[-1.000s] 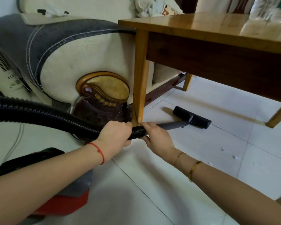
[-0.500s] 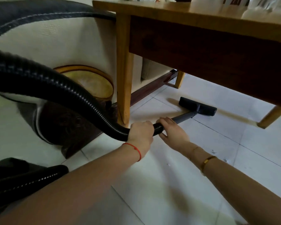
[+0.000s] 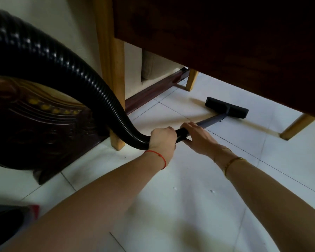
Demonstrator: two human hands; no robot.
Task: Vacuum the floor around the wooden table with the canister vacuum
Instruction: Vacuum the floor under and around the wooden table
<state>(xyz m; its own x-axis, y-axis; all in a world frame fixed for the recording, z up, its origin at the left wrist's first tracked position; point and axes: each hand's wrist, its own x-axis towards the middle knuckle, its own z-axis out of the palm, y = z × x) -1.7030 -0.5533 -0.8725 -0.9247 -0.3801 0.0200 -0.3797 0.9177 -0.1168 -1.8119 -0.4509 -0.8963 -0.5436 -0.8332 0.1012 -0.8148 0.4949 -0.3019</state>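
Note:
My left hand (image 3: 162, 140) grips the end of the black ribbed vacuum hose (image 3: 65, 70), which arcs up and away to the left. My right hand (image 3: 198, 138) holds the handle where the hose meets the grey wand (image 3: 214, 120). The wand runs forward and right to the black floor head (image 3: 225, 110), which lies flat on the white tiles under the wooden table (image 3: 216, 37). A corner of the red and black canister (image 3: 11, 217) shows at the lower left.
The table's near leg (image 3: 115, 88) stands just left of my left hand; two more legs (image 3: 296, 128) stand farther back. A sofa with a dark carved wooden end (image 3: 44, 128) fills the left. Small white specks (image 3: 175, 188) lie on the tiles.
My view has dropped lower and closer to the table. The floor head has slid farther under the table, and both hands have kept their hold.

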